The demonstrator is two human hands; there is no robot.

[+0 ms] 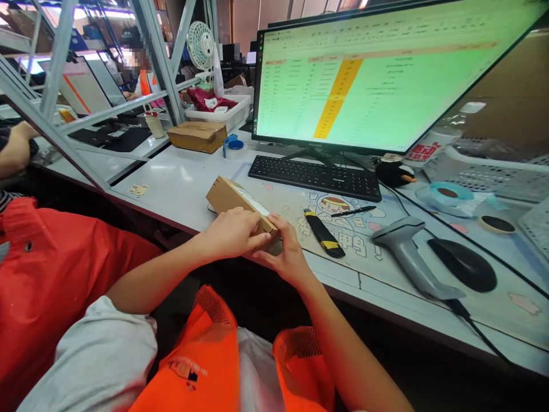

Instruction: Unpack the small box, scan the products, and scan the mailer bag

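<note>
A small brown cardboard box (227,194) with a pale label on its upper face rests tilted at the table's front edge. Over its near side lies my left hand (235,230), fingers bent against the cardboard and thumb pointing at the near right end. My right hand (286,252) grips that same end, fingertips on the corner and thumb below. The box's underside is hidden. Just right of the hands lie a black and yellow utility knife (322,232) and a black pen (354,211).
Behind the box stand a keyboard (313,176) and a large monitor (386,86). A grey barcode scanner (407,252) and black mouse (463,264) lie right. Another carton (198,136) and blue tape roll (235,143) sit farther back. A metal frame (55,143) and another person (64,246) are left.
</note>
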